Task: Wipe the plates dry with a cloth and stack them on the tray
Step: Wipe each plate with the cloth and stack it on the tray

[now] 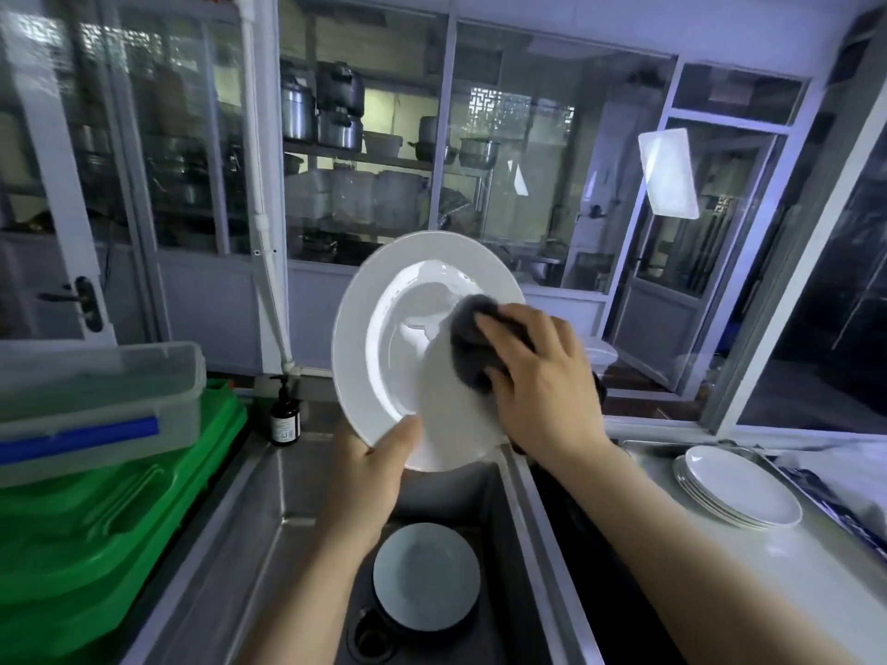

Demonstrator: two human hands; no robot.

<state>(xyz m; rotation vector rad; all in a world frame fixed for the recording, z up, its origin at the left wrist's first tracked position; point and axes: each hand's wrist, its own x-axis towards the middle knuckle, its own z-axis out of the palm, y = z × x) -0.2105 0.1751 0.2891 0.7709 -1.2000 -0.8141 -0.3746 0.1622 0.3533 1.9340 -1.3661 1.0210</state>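
Note:
A large white plate stands tilted, almost upright, above the sink. My left hand grips its lower rim, thumb on the front. My right hand presses a dark grey cloth against the plate's face, fingers curled round the cloth. A stack of white plates lies on the metal tray at the right. More plates sit in the sink basin below my hands.
Green crates with a clear lidded box on top fill the left. A brown pump bottle stands behind the sink. Glass partitions and shelves of pots lie beyond. A folded patterned cloth lies at the far right.

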